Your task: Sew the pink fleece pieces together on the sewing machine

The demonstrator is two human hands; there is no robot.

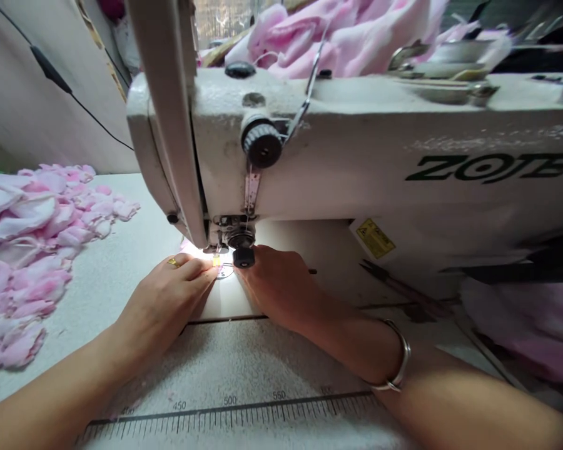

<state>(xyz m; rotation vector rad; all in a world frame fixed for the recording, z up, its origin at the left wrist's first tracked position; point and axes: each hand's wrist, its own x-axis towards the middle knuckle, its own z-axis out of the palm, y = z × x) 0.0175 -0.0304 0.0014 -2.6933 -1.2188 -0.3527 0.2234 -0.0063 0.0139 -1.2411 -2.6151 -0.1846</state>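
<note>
In the head view, a white sewing machine stands on a speckled desk marked with a ruler scale, ruffled pink fabric heaped at left before a pale wall. Fingers of the left hand bunch narrowly beside the lit needle plate; those of the right hand are hidden, neither grip discernible.
</note>
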